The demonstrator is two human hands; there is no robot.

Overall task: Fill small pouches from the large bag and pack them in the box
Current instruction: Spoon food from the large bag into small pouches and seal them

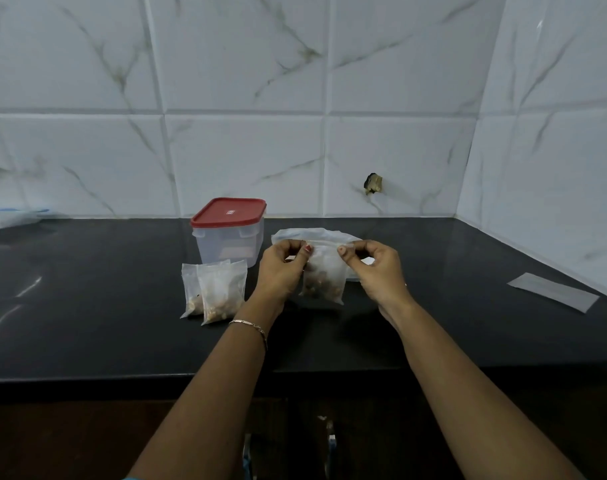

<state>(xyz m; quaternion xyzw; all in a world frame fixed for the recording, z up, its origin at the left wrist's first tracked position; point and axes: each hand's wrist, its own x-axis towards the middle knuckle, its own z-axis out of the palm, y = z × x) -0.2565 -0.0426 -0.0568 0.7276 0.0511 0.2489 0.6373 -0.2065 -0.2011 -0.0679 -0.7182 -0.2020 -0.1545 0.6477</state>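
A small clear pouch (324, 277) with brown pieces in its bottom hangs upright just above the black counter (104, 306). My left hand (283, 271) pinches its top left corner and my right hand (376, 268) pinches its top right corner. Behind the pouch lies the large clear bag (316, 233), mostly hidden by my hands. Two filled pouches (215, 291) lie side by side to the left of my left hand. A clear plastic box with a red lid (228, 230) stands closed behind them.
A marble-tiled wall runs along the back and the right side. A grey flat strip (553, 292) lies on the counter at the far right. A crumpled clear plastic sheet (7, 218) sits at the far left edge.
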